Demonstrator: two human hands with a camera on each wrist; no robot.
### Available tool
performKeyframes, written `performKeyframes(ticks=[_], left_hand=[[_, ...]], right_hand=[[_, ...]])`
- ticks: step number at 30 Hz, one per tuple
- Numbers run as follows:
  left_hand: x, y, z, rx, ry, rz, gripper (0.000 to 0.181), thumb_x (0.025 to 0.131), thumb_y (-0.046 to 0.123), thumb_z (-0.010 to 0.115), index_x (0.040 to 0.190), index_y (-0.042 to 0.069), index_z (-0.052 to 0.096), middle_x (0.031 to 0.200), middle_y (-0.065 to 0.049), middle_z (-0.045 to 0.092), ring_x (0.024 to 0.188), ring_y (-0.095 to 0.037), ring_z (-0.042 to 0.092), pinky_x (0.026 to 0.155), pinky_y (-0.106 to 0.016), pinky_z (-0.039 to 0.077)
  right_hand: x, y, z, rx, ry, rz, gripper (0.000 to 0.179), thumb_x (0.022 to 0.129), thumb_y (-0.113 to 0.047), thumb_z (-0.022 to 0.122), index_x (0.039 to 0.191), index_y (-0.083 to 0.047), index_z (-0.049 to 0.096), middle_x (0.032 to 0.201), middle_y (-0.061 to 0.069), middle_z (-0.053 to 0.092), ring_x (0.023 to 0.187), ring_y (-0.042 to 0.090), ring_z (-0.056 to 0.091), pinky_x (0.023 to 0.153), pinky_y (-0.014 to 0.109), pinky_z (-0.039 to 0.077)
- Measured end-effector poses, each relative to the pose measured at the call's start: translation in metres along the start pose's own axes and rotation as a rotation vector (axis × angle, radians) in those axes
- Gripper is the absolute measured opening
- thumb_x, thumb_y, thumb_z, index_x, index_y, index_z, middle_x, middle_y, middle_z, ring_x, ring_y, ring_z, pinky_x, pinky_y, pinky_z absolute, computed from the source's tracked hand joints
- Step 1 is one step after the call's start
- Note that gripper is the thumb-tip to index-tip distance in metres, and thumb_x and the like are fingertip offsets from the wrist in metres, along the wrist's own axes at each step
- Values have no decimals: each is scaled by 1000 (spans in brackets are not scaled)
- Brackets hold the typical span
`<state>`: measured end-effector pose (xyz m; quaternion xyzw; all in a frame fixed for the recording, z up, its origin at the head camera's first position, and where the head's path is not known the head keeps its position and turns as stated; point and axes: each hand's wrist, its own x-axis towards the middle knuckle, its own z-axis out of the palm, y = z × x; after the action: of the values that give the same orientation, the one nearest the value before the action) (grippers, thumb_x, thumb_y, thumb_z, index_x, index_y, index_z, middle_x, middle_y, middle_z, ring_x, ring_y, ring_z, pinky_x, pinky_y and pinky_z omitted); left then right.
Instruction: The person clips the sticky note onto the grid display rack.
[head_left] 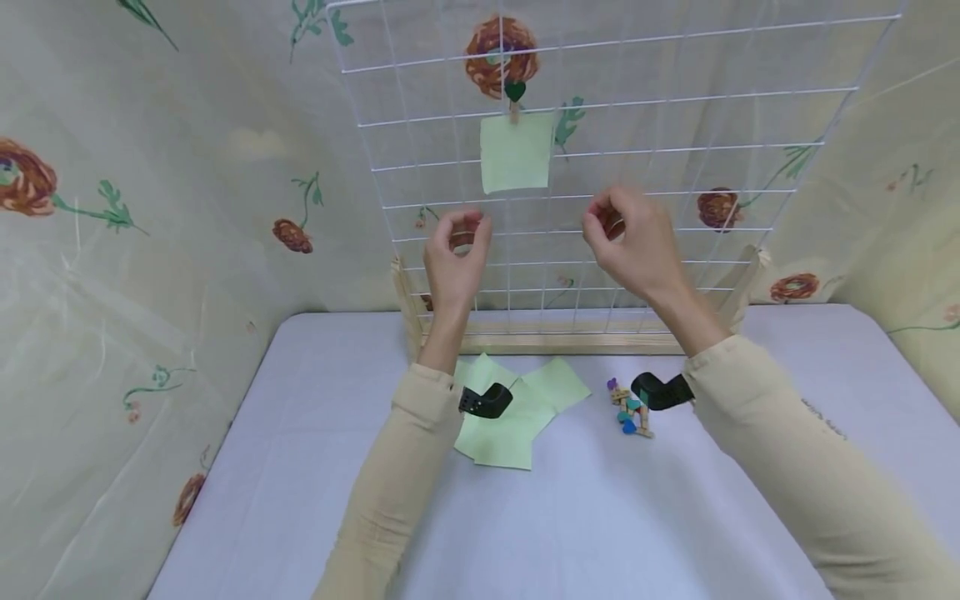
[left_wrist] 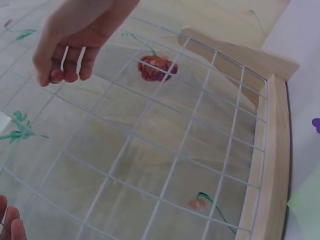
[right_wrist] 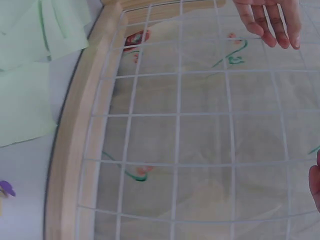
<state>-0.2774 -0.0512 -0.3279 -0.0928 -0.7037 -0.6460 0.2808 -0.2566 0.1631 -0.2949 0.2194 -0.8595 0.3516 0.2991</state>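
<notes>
My left hand (head_left: 456, 265) is raised before a white wire grid (head_left: 551, 197), fingers curled loosely with nothing visible in them. To its right, my right hand (head_left: 641, 242) is held up likewise, thumb and forefinger close together and no object seen between them. Above and between the hands, a pale green paper sheet (head_left: 516, 154) hangs on the grid from a small wooden clip with a dark green heart (head_left: 514, 90). The left wrist view shows the right hand (left_wrist: 75, 42) with bent fingers; the right wrist view shows the left hand's fingers (right_wrist: 272, 22).
Several more green sheets (head_left: 502, 429) lie overlapping on the white table (head_left: 337, 500). Right of them is a small pile of coloured mini clothespins (head_left: 630, 410). A wooden base (head_left: 570, 343) holds the grid upright. Flower-printed sheeting (head_left: 187, 275) hangs around the table.
</notes>
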Motion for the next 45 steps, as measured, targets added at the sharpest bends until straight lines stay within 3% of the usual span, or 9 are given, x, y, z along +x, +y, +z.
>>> performKeyframes(ticks=[11,17,24,32,40,45], left_hand=[[-24,-27,-5,113,-138,-96,18,91,20,62,105,10,67,100,-7,68,90,-22,63,78,-32,51],[-44,-48,-10,215,-234,-36,20,92,19,61,109,10,66,101,-5,69,92,-19,64,83,-44,50],[-66,-71,-11,278,-296,63,22,91,19,61,111,10,65,102,-3,68,93,-16,62,84,-41,47],[-94,-94,-15,317,-386,38,20,90,20,63,108,10,67,105,-3,66,95,-18,60,89,-41,49],[-119,-112,-28,422,-393,57,18,90,19,64,105,12,69,102,-3,67,94,-19,61,86,-36,49],[-126,-117,-33,459,-366,64,18,88,18,66,105,12,69,104,-2,68,95,-18,61,85,-39,46]], right_hand=[[-41,24,12,30,-7,108,11,91,-11,53,90,-2,60,79,8,59,72,12,51,63,11,41],[-69,41,22,43,16,193,13,91,-11,53,88,-1,61,78,10,61,72,11,52,62,8,40],[-110,60,33,50,-37,340,19,94,-18,52,91,-1,61,80,11,60,76,14,52,63,8,40],[-150,75,42,84,-45,451,19,94,-22,53,94,-4,61,83,8,60,76,10,51,65,10,41],[-182,85,46,145,-77,478,22,96,-25,53,99,-5,60,91,7,62,80,9,52,69,11,42],[-191,88,45,163,-69,524,23,97,-27,51,101,-6,60,91,8,60,80,10,53,61,15,46]])
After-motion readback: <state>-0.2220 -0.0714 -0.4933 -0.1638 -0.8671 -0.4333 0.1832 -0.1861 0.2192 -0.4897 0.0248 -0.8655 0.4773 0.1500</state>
